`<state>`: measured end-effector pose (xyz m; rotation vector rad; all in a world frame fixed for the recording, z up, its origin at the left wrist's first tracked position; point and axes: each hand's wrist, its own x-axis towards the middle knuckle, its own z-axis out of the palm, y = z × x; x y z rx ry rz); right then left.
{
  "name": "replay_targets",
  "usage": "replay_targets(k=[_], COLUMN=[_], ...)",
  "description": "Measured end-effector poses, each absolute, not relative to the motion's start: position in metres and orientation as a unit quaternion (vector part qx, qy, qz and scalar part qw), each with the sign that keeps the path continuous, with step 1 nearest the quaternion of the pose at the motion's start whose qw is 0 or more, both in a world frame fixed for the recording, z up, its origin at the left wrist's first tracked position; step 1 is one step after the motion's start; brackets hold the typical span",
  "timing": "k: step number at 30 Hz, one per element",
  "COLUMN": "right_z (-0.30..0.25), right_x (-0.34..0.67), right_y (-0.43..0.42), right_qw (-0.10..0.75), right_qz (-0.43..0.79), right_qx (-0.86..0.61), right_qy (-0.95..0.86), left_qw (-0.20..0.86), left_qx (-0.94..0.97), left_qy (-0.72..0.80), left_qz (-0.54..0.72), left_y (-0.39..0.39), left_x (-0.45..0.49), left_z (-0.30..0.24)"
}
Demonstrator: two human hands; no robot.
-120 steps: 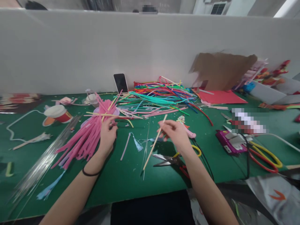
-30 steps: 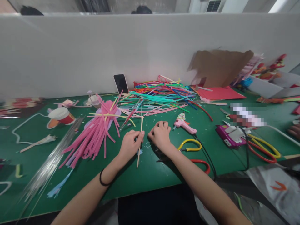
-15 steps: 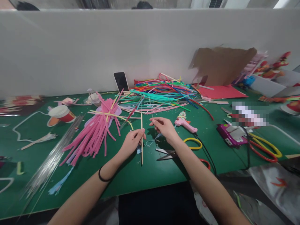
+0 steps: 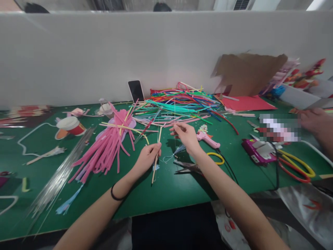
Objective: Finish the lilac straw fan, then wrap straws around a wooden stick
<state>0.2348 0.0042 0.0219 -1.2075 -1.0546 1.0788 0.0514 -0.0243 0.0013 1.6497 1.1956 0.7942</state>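
Observation:
My left hand (image 4: 148,156) is closed round a thin wooden stick (image 4: 154,175), which leans slightly, its lower end towards me. A small pale-blue tassel (image 4: 156,167) shows just beneath that hand. My right hand (image 4: 185,137) pinches a thin straight wire (image 4: 175,110) that stands upright above the fingers; it is too fine to follow fully. Below this hand lie a blue tassel (image 4: 179,150) with a looped string and scissors (image 4: 188,167) with open blades. A pink glue gun (image 4: 209,139) rests to the right of the hand.
Pink fuzzy stems (image 4: 106,149) and silver wires (image 4: 62,166) lie left. Coloured stems (image 4: 179,106) are heaped behind, near a phone (image 4: 135,91). A paper cup (image 4: 71,125) stands left. At right are a purple power strip (image 4: 253,152) and another person's hand (image 4: 313,119).
The stick has tilted, its lower end swinging left. My right hand has shifted slightly right and up with the wire. Another person's hand has appeared at the far right.

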Motion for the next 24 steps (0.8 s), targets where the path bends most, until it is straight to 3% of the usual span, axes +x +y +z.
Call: replay_targets(k=[7, 10, 16, 24], right_z=[0.067, 0.076, 0.049, 0.021], right_x=[0.235, 0.233, 0.218, 0.210], right_y=[0.019, 0.015, 0.006, 0.009], right_qw=[0.632, 0.633, 0.569, 0.572], right_qz=[0.379, 0.404, 0.545, 0.572], right_qx=[-0.463, -0.449, -0.434, -0.419], right_qy=[-0.492, -0.484, -0.438, -0.414], left_qw=[0.467, 0.486, 0.581, 0.621], left_qx=[0.661, 0.641, 0.574, 0.572], left_qy=[0.478, 0.465, 0.420, 0.422], left_qz=[0.342, 0.370, 0.396, 0.330], left_y=[-0.024, -0.025, -0.028, -0.033], left_x=[0.050, 0.050, 0.050, 0.055], left_z=[0.003, 0.004, 0.007, 0.003])
